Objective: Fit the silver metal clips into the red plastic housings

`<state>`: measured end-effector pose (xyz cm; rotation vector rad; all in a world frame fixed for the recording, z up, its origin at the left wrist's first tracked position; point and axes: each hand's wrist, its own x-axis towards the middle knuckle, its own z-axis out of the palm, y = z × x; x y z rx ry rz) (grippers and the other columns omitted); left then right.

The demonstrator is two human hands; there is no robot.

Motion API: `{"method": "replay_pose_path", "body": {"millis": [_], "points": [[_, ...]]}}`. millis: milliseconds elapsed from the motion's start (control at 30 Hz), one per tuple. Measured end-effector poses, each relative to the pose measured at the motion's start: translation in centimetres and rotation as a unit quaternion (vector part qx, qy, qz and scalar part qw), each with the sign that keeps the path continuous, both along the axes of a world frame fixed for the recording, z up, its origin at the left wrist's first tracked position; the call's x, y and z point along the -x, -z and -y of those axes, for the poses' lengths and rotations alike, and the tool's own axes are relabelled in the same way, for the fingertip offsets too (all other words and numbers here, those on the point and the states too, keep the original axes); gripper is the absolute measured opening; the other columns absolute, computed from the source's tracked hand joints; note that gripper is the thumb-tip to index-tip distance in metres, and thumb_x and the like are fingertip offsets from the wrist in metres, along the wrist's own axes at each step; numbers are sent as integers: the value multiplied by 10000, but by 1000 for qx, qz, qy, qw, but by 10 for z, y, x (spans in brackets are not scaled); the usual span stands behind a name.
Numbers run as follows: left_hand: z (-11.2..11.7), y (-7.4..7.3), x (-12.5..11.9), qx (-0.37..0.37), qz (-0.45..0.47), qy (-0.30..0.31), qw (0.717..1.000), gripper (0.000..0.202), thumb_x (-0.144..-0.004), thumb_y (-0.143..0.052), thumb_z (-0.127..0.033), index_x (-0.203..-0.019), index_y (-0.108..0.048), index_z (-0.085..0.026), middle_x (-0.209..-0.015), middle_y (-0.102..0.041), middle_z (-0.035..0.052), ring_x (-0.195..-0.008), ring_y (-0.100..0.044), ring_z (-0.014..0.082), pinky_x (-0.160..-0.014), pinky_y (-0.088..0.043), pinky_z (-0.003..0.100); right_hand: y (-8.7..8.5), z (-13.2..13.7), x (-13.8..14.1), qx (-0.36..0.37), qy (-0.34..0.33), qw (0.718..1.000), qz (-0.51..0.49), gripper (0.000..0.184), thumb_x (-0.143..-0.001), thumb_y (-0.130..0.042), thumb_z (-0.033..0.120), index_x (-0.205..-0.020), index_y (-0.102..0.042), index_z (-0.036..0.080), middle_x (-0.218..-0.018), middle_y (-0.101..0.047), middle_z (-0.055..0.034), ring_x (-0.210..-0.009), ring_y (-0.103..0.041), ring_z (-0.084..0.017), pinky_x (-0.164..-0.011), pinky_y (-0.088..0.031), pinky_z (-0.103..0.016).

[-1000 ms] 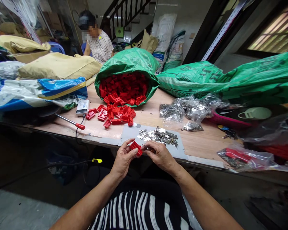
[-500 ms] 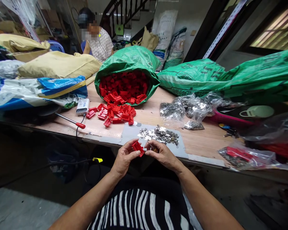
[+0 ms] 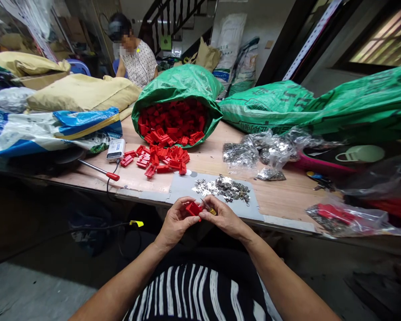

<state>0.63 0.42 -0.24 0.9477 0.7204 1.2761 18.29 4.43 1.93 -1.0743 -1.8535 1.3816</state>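
Between thumb and fingers, my left hand [image 3: 175,223] grips a small red plastic part [image 3: 193,208] just off the table's front edge. My right hand [image 3: 227,219] is closed around a small tool with a yellowish handle [image 3: 213,211] and a thin metal tip. Its thumb and fingertips meet the right end of the red part. Whether they also pinch a tiny metal piece is hidden. Just beyond both hands, flat silvery metal pieces [image 3: 203,187] and darker small metal pieces [image 3: 234,191] lie heaped on a grey mat [image 3: 178,185].
A green sack [image 3: 183,80] spills red parts [image 3: 167,158] onto the table. Left of them are a white power bank [image 3: 115,149] and a red-handled rod [image 3: 112,175]. Bagged metal pieces [image 3: 240,154] and a pink basket [image 3: 324,168] stand right. Another person [image 3: 138,62] sits behind.
The red part has been turned in my left hand. My right fingertips have come against it, and the tool's yellowish handle shows more now.
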Motion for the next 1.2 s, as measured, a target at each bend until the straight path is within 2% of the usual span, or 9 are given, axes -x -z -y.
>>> {"method": "replay_pose_path", "body": {"millis": [100,200,433,533,667,767,900,1000,1200], "points": [[-2,-1,2,-8,-19,-20,1000,409,-719,-752,-176,-1072,-554,-234,-1071,-685,34,-955,-662,173,-886,-494,300,2,-1,-2,6,-6,1000,-4,319,-822,-638,442,-991,-531,194,-857,-518,5,-801,-484,-147,-739,-411,-266],[-6,-2,6,-22,-53,-48,997,395,-705,-759,-178,-1044,-561,-226,-1049,-685,29,-942,-656,160,-864,-497,274,0,-3,-4,-21,7,999,25,329,-874,-563,455,-1065,-546,188,-894,-541,-18,-829,-496,-157,-758,-422,-279],[-10,4,14,-43,-120,-64,990,432,-724,-742,-216,-1123,-579,-235,-1093,-679,53,-961,-653,187,-902,-489,318,-1,-2,-6,-61,11,995,77,309,-944,-430,359,-1159,-587,202,-995,-590,-55,-668,-518,-119,-636,-448,-264],[-13,4,17,-72,-205,-102,971,392,-730,-731,-228,-1110,-631,-239,-1072,-683,53,-928,-652,199,-880,-489,322,1,-1,-3,-93,30,990,103,299,-928,-452,323,-1152,-611,207,-928,-611,-49,-608,-546,-115,-610,-456,-266],[-21,6,21,-128,-303,-156,931,381,-714,-714,-154,-1076,-674,-264,-1038,-702,43,-946,-637,212,-913,-461,338,1,1,3,-115,48,982,142,247,-886,-520,289,-1094,-629,213,-824,-669,-22,-567,-575,-123,-605,-462,-264],[-28,9,22,-146,-338,-154,917,397,-712,-696,-123,-1080,-675,-269,-1024,-707,46,-946,-638,219,-895,-468,347,0,1,9,-144,56,973,170,177,-870,-535,250,-984,-665,212,-866,-705,-29,-683,-623,-150,-675,-472,-275],[-32,12,23,-148,-365,-141,908,402,-715,-698,-141,-1097,-674,-265,-1029,-713,52,-924,-652,224,-888,-476,356,2,-4,15,-186,61,964,179,171,-856,-534,176,-943,-679,206,-930,-699,-42,-849,-634,-173,-787,-469,-297],[-32,13,25,-147,-375,-136,905,394,-720,-697,-160,-1101,-674,-259,-1014,-718,49,-889,-660,215,-876,-483,351,3,-7,18,-211,49,958,190,172,-854,-538,155,-931,-684,205,-928,-687,-50,-870,-625,-175,-810,-465,-306],[-33,11,26,-140,-356,-126,915,394,-702,-683,-145,-1077,-678,-269,-969,-724,28,-868,-653,204,-843,-482,326,3,-7,19,-208,37,955,210,175,-854,-546,154,-933,-691,211,-922,-690,-55,-868,-626,-182,-807,-469,-317]]}}
